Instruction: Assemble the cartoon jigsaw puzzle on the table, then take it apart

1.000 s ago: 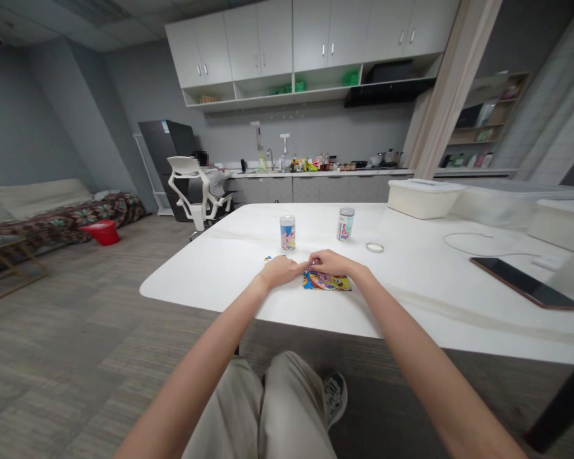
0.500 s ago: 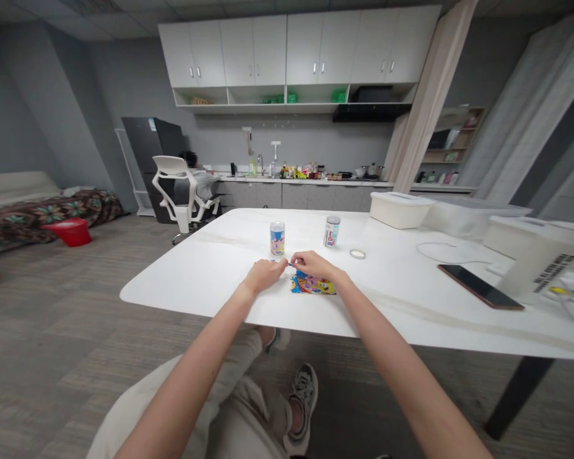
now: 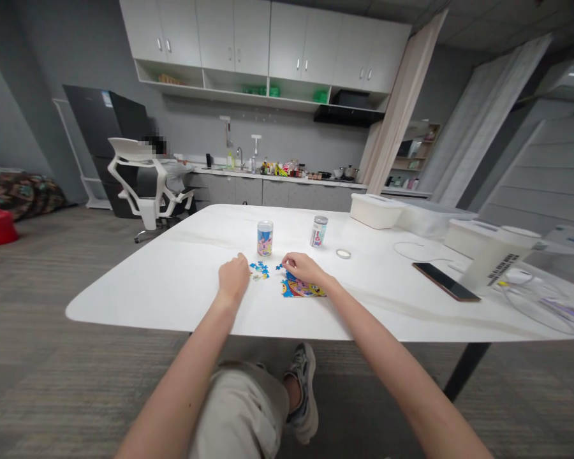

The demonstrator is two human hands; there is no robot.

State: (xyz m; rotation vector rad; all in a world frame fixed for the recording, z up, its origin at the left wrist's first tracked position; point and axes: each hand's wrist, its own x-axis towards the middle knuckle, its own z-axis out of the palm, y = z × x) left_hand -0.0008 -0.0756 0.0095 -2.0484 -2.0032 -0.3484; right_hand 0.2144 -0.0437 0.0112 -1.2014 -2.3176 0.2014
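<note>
A partly assembled jigsaw puzzle (image 3: 302, 290), blue with yellow and pink cartoon figures, lies flat on the white table. Over its upper edge is my right hand (image 3: 305, 268), its fingertips pinched on a small blue puzzle piece (image 3: 279, 267). My left hand (image 3: 234, 278) rests on the table left of a loose pile of puzzle pieces (image 3: 259, 269). Its fingers are curled in, and whatever they may hold is hidden. Just behind the pile stands a clear can with a cartoon label (image 3: 264, 240).
A second printed can (image 3: 318, 232) stands farther back, with a round lid (image 3: 343, 254) nearby. On the right are a phone (image 3: 444, 282), a tall cup (image 3: 495, 261), cables and white boxes (image 3: 377, 212). A person sits in a white chair (image 3: 146, 185) at the back left.
My left hand has drawn away to the left from my right hand, uncovering the loose pieces. My right hand stays near the puzzle's upper edge. The view has turned to the right.
</note>
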